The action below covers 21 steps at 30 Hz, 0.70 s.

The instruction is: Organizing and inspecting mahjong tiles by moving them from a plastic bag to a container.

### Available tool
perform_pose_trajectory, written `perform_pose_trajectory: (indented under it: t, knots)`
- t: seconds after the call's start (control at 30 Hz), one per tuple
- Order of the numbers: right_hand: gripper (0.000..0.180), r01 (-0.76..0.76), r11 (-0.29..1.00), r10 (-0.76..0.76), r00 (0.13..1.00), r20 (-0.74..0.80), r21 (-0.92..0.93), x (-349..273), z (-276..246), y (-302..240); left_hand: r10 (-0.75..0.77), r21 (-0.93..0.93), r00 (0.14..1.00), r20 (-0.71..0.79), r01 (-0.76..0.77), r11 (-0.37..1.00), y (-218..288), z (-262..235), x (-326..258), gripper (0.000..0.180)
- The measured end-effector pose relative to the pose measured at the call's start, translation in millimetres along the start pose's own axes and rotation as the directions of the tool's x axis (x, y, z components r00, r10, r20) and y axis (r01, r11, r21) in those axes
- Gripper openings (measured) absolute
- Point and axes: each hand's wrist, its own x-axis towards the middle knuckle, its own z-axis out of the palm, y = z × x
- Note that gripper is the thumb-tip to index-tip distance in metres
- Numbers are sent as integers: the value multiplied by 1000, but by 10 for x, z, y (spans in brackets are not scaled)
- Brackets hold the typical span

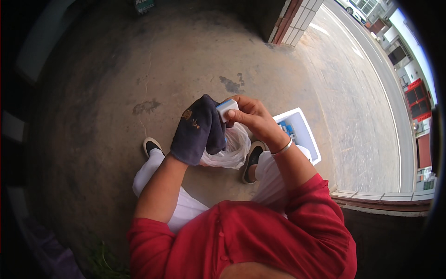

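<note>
Left hand [197,130] (in dark glove) curled around small white block [226,109] and clear plastic bag [230,149]; bare right hand [251,118] pinches block. White foam box [304,132] beside right shoe [252,160].

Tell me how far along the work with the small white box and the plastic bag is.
Done: the left hand already wears a dark glove, and a white tray lies on the concrete floor. In hand: the bare right hand pinches the small white box against the glove, above a clear plastic bag. Left: the box is not yet set down or bagged.
</note>
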Motion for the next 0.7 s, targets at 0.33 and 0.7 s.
perform_pose_trajectory:
  t: [0.33, 0.7]
  knots:
    - [47, -15, 998, 13, 1000, 27, 62, -38, 68, -74, 169, 247, 958, -232, -110, 963, -228, 204, -61, 23]
    - [41, 92, 984, -85, 995, 49, -156, -33, 19, 7, 71, -31, 997, 14, -71, 997, -154, 179, 13, 15]
